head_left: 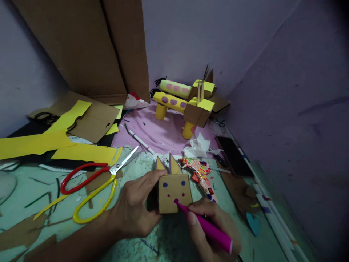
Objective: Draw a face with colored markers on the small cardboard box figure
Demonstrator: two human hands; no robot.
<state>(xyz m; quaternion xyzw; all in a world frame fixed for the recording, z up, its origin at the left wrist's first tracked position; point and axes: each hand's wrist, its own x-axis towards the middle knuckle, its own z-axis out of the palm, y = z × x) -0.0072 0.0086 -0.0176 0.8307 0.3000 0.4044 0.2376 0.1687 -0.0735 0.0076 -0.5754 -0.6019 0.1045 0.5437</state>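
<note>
A small cardboard box [174, 187] with two pointed ears stands upright near the middle. Its front shows two dark blue dots, two small magenta dots and a larger magenta mark below them. My left hand [139, 203] grips the box from its left side, thumb low and fingers near the top. In my right hand [215, 225] is a magenta marker [214, 231], its tip touching the larger mark on the box front. Scissors [113, 173] with one red and one yellow handle lie spread apart left of my left hand.
Two yellow spotted cardboard animals [170, 102] stand at the back. Yellow paper [35, 143] and cardboard pieces [92, 120] lie left. At right are a patterned glue gun [200, 174], a phone [234, 156], crumpled tissue [199, 145] and a blue heart [253, 222]. Walls rise behind and right.
</note>
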